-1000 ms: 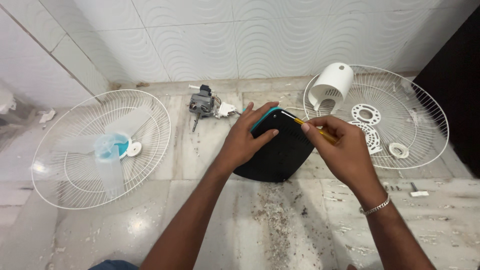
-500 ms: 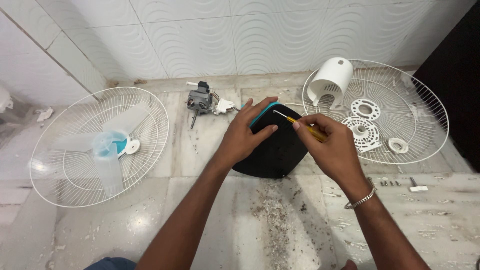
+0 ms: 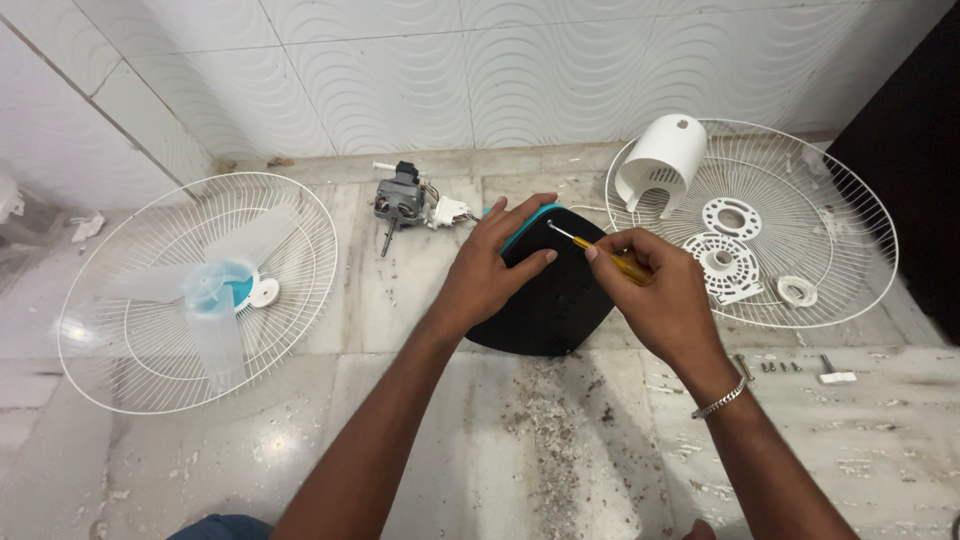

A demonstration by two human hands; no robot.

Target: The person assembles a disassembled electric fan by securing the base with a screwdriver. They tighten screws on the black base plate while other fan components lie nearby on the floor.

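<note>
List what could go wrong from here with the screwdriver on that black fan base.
1. The screwdriver meets the black base at a shallow slant; its tip could slip toward the left hand bracing the edge.
2. The base rests on a dusty floor held by one hand only, so it may slide.
3. Loose screws lie near the right hand and might scatter.

Matt black plastic base [image 3: 550, 305], white wire guard [image 3: 840, 230], glossy marble floor [image 3: 420, 450]
</note>
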